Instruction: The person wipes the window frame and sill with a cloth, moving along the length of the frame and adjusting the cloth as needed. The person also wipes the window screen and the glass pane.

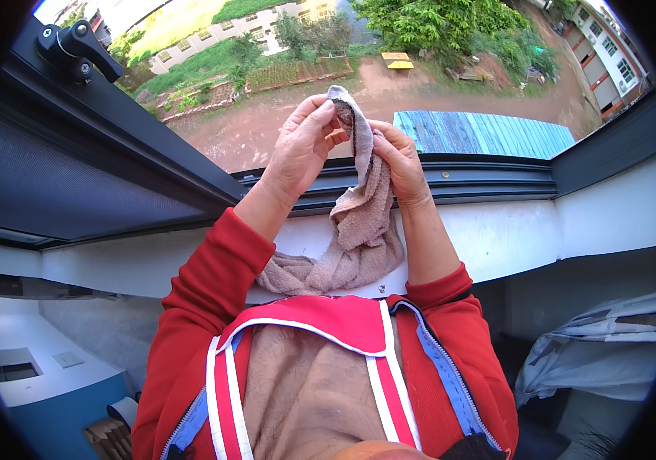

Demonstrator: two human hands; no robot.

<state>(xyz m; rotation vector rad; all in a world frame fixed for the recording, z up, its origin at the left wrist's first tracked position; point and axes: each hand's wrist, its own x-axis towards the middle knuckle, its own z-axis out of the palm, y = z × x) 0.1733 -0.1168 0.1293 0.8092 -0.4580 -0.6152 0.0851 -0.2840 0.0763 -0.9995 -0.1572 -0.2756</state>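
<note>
Both hands hold a long, brownish-pink terry cloth (365,221) above the track of an open window. My left hand (307,141) pinches its raised upper end, where a pale edging strip with a dark seam curves downward. On the other side, my right hand (399,158) grips the cloth's edge between thumb and fingers, a little lower. From there the cloth hangs in twisted folds, and its lower part lies bunched on the white windowsill (477,230), close to the red apron bib. Some fingertips are hidden behind the cloth.
A dark window sash with a mesh panel (75,178) and a black handle (80,49) stands at the left. The dark metal window track (489,178) runs beyond the sill. Outside, below, lies a blue corrugated roof (477,132). Pale fabric (598,351) hangs at the lower right.
</note>
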